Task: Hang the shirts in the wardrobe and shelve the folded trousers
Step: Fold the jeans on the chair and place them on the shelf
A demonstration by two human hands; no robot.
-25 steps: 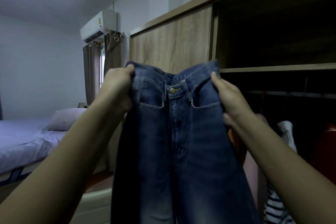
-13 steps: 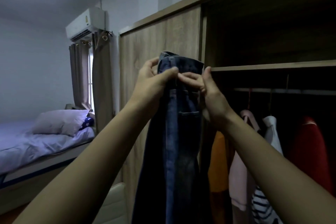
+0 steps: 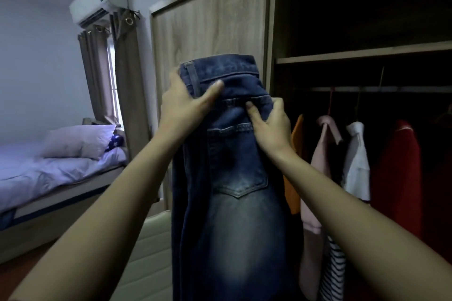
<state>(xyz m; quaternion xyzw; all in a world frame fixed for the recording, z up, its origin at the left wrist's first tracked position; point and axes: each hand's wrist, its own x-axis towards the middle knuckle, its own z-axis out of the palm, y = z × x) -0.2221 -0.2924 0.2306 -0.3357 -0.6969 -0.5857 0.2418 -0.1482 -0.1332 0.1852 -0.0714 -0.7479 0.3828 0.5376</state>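
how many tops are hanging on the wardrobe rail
4: an orange top beside the jeans, then a pink top, a white shirt and a red top going right. A striped piece low down may be a fifth, and the jeans may hide more.

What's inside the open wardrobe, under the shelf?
On the rail hang an orange garment, a pink shirt, a white shirt and a red garment; a striped top shows lower down. The jeans cover part of the orange one; the far right is too dark.
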